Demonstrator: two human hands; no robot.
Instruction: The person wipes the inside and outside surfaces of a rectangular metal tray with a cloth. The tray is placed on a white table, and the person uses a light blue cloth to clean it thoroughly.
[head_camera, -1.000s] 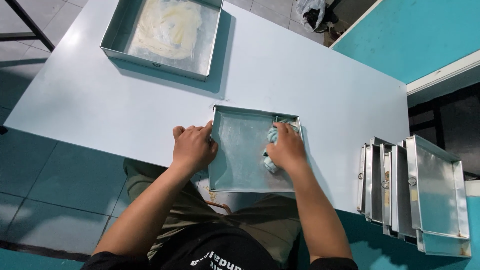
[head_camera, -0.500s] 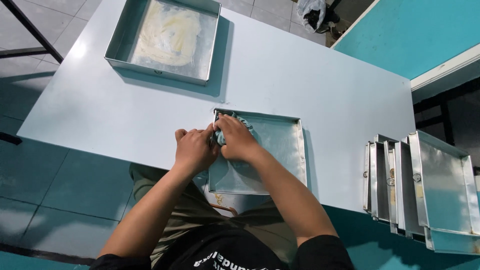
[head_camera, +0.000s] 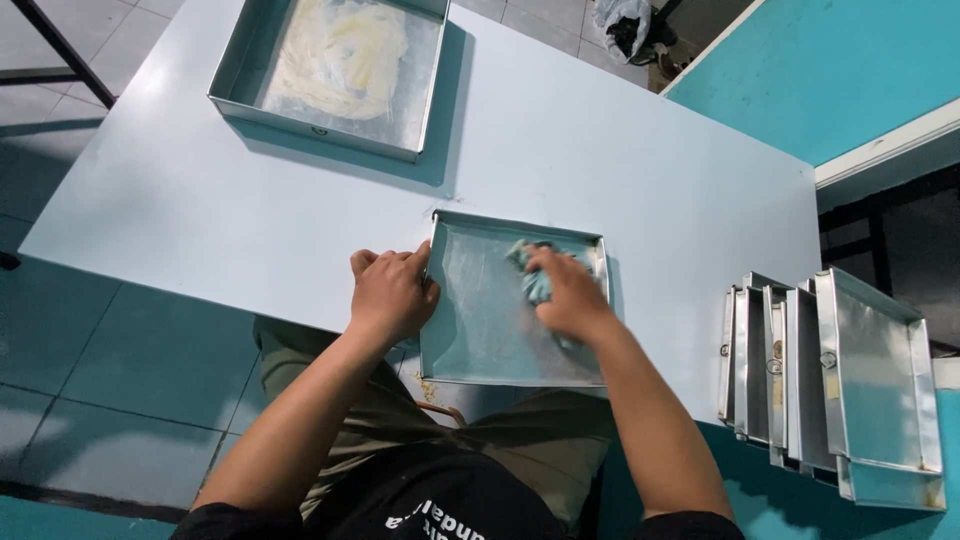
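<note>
A square metal baking pan (head_camera: 478, 330) lies at the near edge of a pale table (head_camera: 560, 150), partly overhanging it. My left hand (head_camera: 390, 292) grips the pan's left rim. Inside the pan, toward its far right part, my right hand (head_camera: 565, 290) presses a crumpled light-blue cloth (head_camera: 528, 272) against the pan's floor. The fingers cover most of the cloth.
A larger metal pan (head_camera: 250, 85) smeared with yellowish grease sits at the table's far left. Several metal pans (head_camera: 830, 380) stand on edge in a row at the right end. Tiled floor lies to the left; a teal wall (head_camera: 830, 60) rises at the right.
My right hand has swept the cloth across the pan, from the right side to the far left corner and back toward the far right. The left hand stays on the rim.
</note>
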